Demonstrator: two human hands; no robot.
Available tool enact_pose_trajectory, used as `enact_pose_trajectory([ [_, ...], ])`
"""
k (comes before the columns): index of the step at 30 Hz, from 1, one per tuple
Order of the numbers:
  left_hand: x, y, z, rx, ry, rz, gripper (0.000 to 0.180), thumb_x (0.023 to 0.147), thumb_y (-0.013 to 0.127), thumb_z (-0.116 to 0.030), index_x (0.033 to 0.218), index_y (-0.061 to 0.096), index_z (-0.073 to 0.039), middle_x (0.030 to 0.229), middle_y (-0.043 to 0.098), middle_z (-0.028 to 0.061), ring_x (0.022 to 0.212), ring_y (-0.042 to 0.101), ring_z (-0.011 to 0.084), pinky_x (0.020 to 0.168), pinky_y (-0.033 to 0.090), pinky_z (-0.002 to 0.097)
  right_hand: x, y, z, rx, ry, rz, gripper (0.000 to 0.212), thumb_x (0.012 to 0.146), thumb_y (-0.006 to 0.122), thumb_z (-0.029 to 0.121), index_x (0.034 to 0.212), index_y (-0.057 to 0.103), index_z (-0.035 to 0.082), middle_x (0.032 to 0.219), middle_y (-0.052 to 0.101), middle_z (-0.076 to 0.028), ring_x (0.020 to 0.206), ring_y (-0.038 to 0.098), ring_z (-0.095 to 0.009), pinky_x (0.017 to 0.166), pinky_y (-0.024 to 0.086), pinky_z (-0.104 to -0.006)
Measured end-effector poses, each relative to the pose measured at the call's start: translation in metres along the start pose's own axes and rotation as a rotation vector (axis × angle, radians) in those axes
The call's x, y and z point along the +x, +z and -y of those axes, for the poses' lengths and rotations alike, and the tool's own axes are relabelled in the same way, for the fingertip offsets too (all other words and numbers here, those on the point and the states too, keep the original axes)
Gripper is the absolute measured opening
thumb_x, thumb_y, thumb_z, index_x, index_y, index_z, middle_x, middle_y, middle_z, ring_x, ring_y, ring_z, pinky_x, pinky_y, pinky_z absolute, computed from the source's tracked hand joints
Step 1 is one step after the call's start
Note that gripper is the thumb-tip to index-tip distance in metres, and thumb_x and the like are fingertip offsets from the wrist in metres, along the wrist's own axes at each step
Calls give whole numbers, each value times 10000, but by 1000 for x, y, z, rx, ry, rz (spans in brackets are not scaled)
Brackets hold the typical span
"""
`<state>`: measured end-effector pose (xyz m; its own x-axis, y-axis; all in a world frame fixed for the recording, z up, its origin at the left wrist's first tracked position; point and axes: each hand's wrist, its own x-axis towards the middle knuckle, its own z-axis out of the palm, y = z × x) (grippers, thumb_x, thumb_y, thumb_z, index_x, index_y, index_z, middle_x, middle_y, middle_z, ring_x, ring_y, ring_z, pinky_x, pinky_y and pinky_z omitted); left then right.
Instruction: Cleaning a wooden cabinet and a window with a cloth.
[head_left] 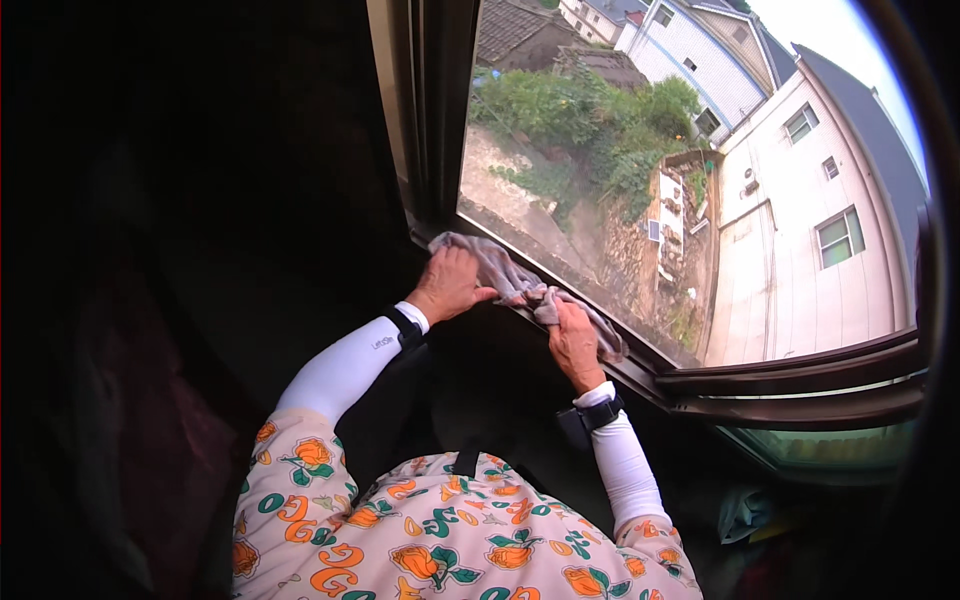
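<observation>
A crumpled greyish-pink cloth point(497, 268) lies along the lower track of a dark brown window frame point(650, 378). My left hand point(450, 283) grips the cloth's left end near the frame's corner, its fingers curled into the fabric and the thumb stretched toward the right. Further right, my right hand point(575, 345) is closed on a bunched fold of the same cloth, and a loose end hangs past its fingers along the frame. Part of the fingertips on both hands is hidden by the cloth.
The window pane point(580, 210) looks out on greenery and pale buildings point(800, 220). An upright frame post point(425, 120) rises at the left corner. Sliding rails point(800, 392) run to the right. A pale crumpled item point(742, 512) sits in the dark at lower right.
</observation>
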<state>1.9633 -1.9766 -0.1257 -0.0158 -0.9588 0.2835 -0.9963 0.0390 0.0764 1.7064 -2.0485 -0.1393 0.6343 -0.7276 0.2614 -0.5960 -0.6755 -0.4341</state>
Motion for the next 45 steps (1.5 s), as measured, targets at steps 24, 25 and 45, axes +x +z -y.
enact_pose_trajectory([
  [24, 52, -32, -83, -593, -70, 157, 443, 854, 640, -463, 1008, 584, -51, 812, 672, 155, 804, 662, 371, 694, 513, 465, -149, -180, -14, 108, 633, -475, 439, 884, 621, 25, 1294, 466, 33, 864, 620, -40, 782, 588, -149, 741, 462, -269],
  [25, 39, -22, -89, -612, -23, 173, 433, 811, 692, -427, 982, 584, -44, 862, 663, 166, 845, 648, 375, 730, 505, 453, -155, -170, -18, 93, 643, -453, 421, 835, 680, 69, 1222, 513, 70, 775, 583, -62, 701, 588, -215, 669, 463, -332],
  [45, -17, -44, 18, 193, 314, -54, 567, 841, 586, -507, 1091, 619, 0, 1079, 568, 116, 1092, 511, 279, 985, 359, 434, -108, -99, -13, 129, 200, -77, 124, 868, 603, 108, 961, 614, 28, 933, 585, -155, 860, 591, -359, 742, 476, -409],
])
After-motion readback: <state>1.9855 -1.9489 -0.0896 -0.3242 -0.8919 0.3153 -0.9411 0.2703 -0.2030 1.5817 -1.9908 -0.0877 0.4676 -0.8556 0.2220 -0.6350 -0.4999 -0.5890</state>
